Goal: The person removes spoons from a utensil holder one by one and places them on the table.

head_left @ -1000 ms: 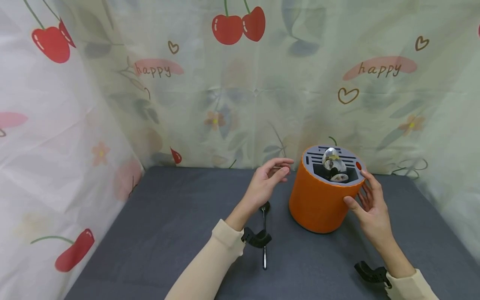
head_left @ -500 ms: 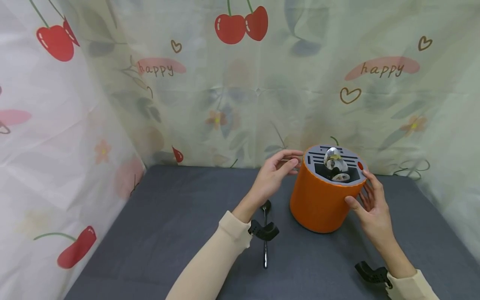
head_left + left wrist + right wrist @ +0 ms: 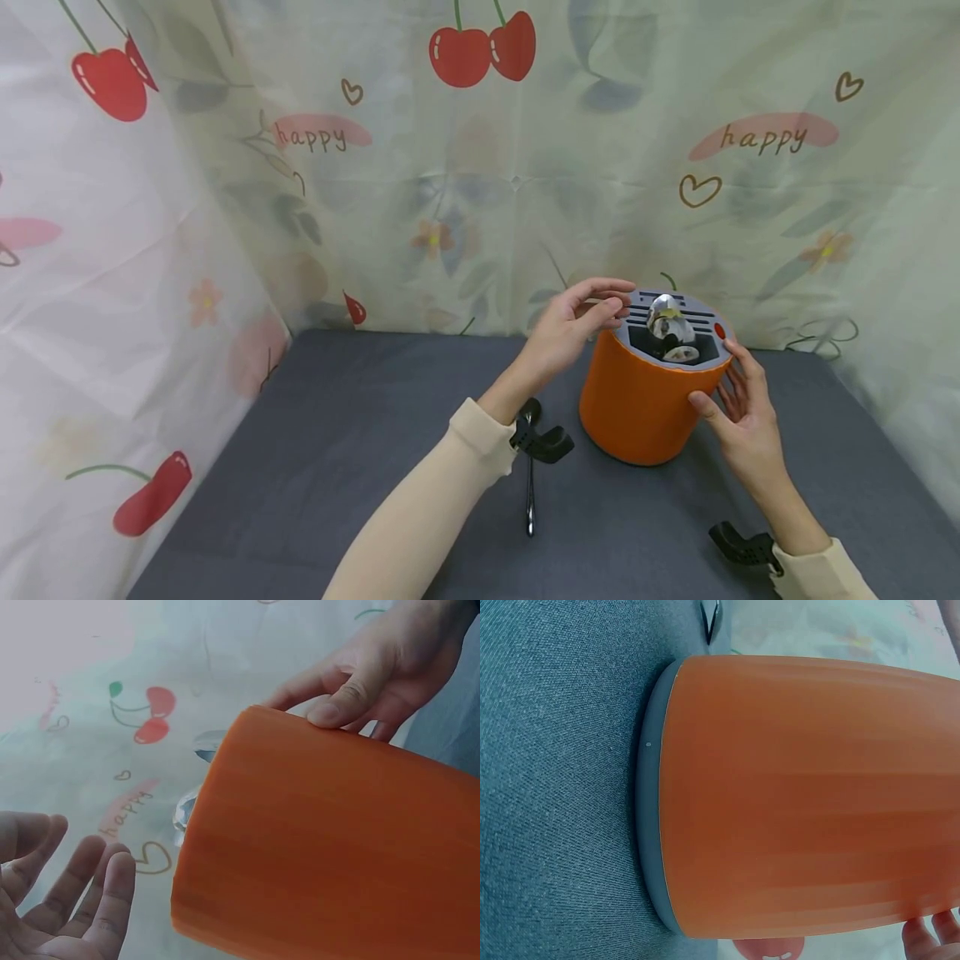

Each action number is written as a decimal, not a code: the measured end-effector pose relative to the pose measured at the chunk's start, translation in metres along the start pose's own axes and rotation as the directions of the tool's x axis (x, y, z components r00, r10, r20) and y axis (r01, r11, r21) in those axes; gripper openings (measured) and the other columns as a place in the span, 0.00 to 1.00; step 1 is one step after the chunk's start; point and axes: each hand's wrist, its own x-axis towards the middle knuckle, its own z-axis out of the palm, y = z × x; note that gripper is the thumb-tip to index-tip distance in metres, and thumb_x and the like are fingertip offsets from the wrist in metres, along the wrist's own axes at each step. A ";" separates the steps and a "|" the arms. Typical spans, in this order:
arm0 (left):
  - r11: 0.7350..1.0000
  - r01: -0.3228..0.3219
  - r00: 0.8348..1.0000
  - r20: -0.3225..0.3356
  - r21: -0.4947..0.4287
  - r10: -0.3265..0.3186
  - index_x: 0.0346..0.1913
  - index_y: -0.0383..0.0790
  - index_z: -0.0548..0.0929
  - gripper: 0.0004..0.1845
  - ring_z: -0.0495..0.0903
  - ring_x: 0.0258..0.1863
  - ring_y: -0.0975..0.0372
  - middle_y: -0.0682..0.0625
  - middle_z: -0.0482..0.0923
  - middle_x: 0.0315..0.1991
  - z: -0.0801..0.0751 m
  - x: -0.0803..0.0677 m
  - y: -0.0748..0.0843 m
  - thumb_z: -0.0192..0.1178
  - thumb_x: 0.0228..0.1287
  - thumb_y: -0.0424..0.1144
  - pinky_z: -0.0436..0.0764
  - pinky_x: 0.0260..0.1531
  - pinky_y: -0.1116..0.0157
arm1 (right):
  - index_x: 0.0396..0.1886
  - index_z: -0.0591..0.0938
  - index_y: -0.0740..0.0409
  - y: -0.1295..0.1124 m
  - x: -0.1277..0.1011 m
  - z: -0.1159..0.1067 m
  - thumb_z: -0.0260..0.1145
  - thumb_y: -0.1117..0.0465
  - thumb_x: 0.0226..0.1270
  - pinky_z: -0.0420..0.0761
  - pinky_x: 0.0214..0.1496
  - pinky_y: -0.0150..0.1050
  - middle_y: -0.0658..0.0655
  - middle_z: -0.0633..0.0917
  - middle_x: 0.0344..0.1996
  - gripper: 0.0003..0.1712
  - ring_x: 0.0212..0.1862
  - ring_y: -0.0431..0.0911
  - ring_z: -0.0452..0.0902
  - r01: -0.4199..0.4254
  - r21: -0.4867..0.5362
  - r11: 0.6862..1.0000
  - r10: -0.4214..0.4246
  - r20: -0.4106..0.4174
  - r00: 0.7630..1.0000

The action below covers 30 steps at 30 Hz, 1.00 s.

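The person's left hand [image 3: 561,335] has just moved in toward one o'clock; half a second ago it reached only the outer side of the orange cylindrical utensil holder [image 3: 637,408], and in the head view it now overlaps the ten o'clock edge of the holder's grey slotted top [image 3: 717,352]. Its fingers are loosely bent, with a gap between thumb and fingers, and it has hold of nothing; the left wrist view shows the fingertips near the orange wall but apart from it. The right hand [image 3: 750,425] stays at four o'clock on the holder, thumb and bent fingers spread around the wall, apparently steadying it.

The holder stands upright on the dark grey cloth-covered table [image 3: 375,433], and the shiny rounded metal utensil heads [image 3: 663,312] rising from its top have not shifted. The long-handled metal spoon [image 3: 530,500] lies at eight o'clock from the holder, untouched. The change seems to bring the left hand within reach of the utensil heads, with no grasp made yet.
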 end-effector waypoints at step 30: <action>0.974 0.055 0.996 0.061 0.220 -0.070 0.73 0.45 0.76 0.21 0.77 0.64 0.65 0.48 0.77 0.68 0.023 0.035 -0.012 0.52 0.84 0.45 0.75 0.64 0.67 | 0.85 0.55 0.47 0.002 0.000 0.001 0.62 0.75 0.76 0.59 0.75 0.25 0.54 0.53 0.83 0.46 0.81 0.45 0.55 0.005 0.043 0.999 -0.005 0.001 1.000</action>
